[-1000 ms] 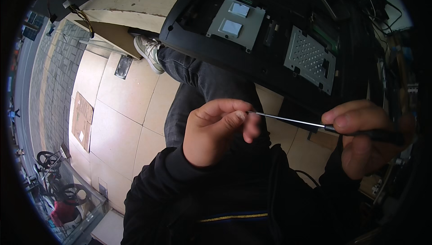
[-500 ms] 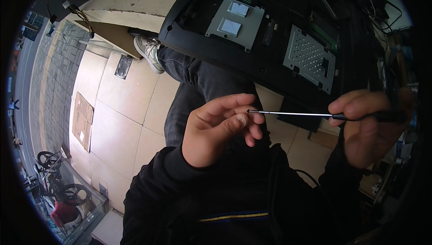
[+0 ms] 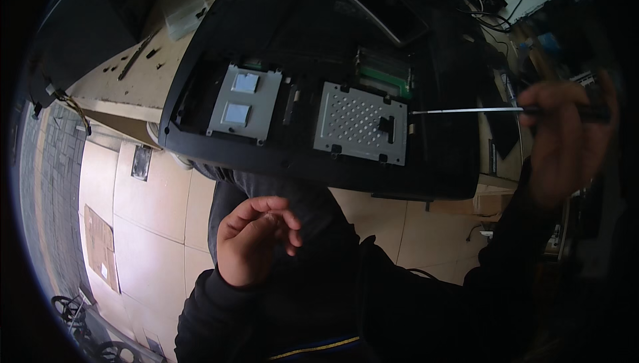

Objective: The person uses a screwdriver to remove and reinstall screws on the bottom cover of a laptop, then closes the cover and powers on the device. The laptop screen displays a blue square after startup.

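Observation:
My right hand (image 3: 562,133) is closed round the dark handle of a long thin screwdriver (image 3: 466,110). The shaft points left, its tip near the right edge of a perforated metal cover (image 3: 346,120); I cannot tell whether it touches. This cover sits in the opened underside of a large black device (image 3: 299,170), which looks like a laptop. A plain metal plate (image 3: 216,113) with two pale square pads is set in further left. Below the device, over my lap, my left hand (image 3: 253,236) has its fingers curled in toward the thumb; whatever they may hold is hidden.
A dark, phone-like slab (image 3: 393,13) lies on the device's far part. On the bench (image 3: 123,100) at left are small dark parts, a clear plastic bag (image 3: 186,13) and loose wires (image 3: 66,100). Cables (image 3: 489,13) crowd the far right. Flattened cardboard (image 3: 100,250) lies on the tiled floor.
The view has shifted, bringing the device nearer the middle. The screwdriver tip has left my left hand's fingers and come over beside the perforated cover. My left hand has curled more.

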A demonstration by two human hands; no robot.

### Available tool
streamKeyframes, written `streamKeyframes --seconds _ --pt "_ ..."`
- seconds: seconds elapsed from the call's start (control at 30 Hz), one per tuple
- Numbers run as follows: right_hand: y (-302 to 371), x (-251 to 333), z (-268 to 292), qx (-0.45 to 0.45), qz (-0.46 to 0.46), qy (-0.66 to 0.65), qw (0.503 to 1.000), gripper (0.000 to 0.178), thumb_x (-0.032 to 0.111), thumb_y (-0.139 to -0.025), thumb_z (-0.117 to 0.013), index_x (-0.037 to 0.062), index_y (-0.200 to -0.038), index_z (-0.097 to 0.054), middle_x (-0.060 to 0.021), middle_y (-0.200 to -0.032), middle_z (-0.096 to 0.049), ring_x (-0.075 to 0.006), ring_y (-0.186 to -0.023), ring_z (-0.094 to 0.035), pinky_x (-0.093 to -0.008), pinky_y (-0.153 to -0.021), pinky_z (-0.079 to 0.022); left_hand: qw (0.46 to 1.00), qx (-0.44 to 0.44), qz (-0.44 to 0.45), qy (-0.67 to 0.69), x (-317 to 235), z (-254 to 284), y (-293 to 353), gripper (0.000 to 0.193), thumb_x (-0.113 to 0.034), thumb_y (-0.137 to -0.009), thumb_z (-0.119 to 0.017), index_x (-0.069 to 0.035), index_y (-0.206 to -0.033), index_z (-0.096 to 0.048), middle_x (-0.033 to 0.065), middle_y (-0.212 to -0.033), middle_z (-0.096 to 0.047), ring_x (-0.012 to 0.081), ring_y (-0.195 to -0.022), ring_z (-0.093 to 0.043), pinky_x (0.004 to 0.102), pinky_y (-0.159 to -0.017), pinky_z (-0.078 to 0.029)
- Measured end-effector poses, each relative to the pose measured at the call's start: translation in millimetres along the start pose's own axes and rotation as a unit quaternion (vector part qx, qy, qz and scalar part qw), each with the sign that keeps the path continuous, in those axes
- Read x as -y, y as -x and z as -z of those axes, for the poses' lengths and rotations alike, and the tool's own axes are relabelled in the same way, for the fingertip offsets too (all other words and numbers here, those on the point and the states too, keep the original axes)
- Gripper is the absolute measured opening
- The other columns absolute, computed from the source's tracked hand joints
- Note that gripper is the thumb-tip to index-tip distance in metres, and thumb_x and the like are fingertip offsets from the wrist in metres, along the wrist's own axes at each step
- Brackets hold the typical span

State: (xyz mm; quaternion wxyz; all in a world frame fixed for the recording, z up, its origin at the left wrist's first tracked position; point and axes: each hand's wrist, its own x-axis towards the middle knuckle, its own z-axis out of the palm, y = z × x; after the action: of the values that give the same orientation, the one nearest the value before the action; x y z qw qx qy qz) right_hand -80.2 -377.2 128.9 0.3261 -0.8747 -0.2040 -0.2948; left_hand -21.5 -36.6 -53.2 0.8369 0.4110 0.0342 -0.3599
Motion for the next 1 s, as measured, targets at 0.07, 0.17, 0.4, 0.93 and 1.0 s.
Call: streamKeyframes --seconds 0.07,0.17,0.4,0.93,1.0 --pt "-3.9 -16.1 4.6 0.006 -0.017 -0.016 1.000 0.052 0.005 -0.101 -0.043 -0.0078 -0.144 -0.018 -0.0209 -0.097 -0.065 -0.0296 -0.086 -0.070 -0.0307 -0.065 -0.062 1.000 -0.017 0.002 -0.012 3.3 0.3 -0.9 0.027 -0.005 -0.093 -0.044 0.002 -0.112 -0.061 0.0170 -0.088 -0.067 0.0264 -0.068 -0.065 0.0324 -0.056 -0.051" --pt "-12.1 -30.0 0.1 0.028 -0.017 -0.033 0.999 0.053 0.003 -0.100 -0.042 -0.0088 -0.144 -0.014 -0.0231 -0.097 -0.064 -0.0321 -0.087 -0.070 -0.0325 -0.068 -0.063 1.000 0.023 0.007 0.008 4.0 5.8 -1.5 0.026 -0.001 -0.095 -0.041 0.004 -0.113 -0.060 0.0180 -0.092 -0.068 0.0256 -0.073 -0.067 0.0324 -0.062 -0.054" --pt "-20.5 -38.8 -7.3 0.058 0.020 -0.027 0.998 0.050 -0.002 -0.100 -0.037 -0.0108 -0.143 -0.015 -0.0238 -0.097 -0.063 -0.0311 -0.086 -0.071 -0.0311 -0.067 -0.063 1.000 0.004 0.010 0.006 2.9 8.6 -2.6 0.024 -0.003 -0.097 -0.042 0.003 -0.111 -0.060 0.0168 -0.090 -0.068 0.0246 -0.072 -0.067 0.0316 -0.061 -0.053" --pt "-24.3 -52.0 -9.0 0.070 -0.007 -0.024 0.997 0.050 -0.002 -0.099 -0.038 -0.0131 -0.142 -0.014 -0.0234 -0.096 -0.065 -0.0307 -0.084 -0.071 -0.0301 -0.066 -0.064 1.000 -0.001 0.015 -0.010 5.9 9.1 -5.9 0.023 -0.005 -0.098 -0.042 0.002 -0.110 -0.061 0.0164 -0.089 -0.068 0.0237 -0.071 -0.067 0.0307 -0.061 -0.053" --pt "-24.0 -52.3 -10.0 0.070 -0.012 -0.024 0.997 0.051 -0.002 -0.099 -0.038 -0.0130 -0.142 -0.014 -0.0233 -0.096 -0.065 -0.0307 -0.084 -0.071 -0.0301 -0.066 -0.064 1.000 -0.001 0.016 -0.002 5.5 8.7 -6.1 0.023 -0.005 -0.098 -0.042 0.002 -0.109 -0.061 0.0163 -0.089 -0.068 0.0236 -0.071 -0.067 0.0306 -0.061 -0.053"
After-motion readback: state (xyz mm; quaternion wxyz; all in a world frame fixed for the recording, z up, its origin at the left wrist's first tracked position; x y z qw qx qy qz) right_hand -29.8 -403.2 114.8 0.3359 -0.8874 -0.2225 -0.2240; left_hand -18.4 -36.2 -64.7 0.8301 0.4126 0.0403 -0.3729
